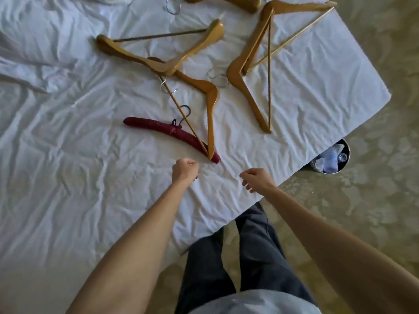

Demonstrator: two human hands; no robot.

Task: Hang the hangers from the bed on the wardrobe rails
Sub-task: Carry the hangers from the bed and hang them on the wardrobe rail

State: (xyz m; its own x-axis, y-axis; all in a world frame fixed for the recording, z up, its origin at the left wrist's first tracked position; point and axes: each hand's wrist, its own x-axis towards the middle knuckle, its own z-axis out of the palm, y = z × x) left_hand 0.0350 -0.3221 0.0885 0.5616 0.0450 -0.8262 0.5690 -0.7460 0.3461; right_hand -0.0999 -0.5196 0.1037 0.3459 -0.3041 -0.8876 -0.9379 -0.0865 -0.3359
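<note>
hangers: glossy wooden hangers [210, 103] with wire hooks, scattered over the far half of the bed
padded hanger: dark red fabric one [167, 132], curved, nearest the hands, tip under a wooden one
bed: rumpled white sheet [68, 155]
left hand [184, 169]: curled into a loose fist, holding nothing
right hand [255, 179]: fingers loosely curled, empty
bin [333, 158]: round, on patterned carpet right of the bed

No text, label, brand or number can be read anywhere.
</note>
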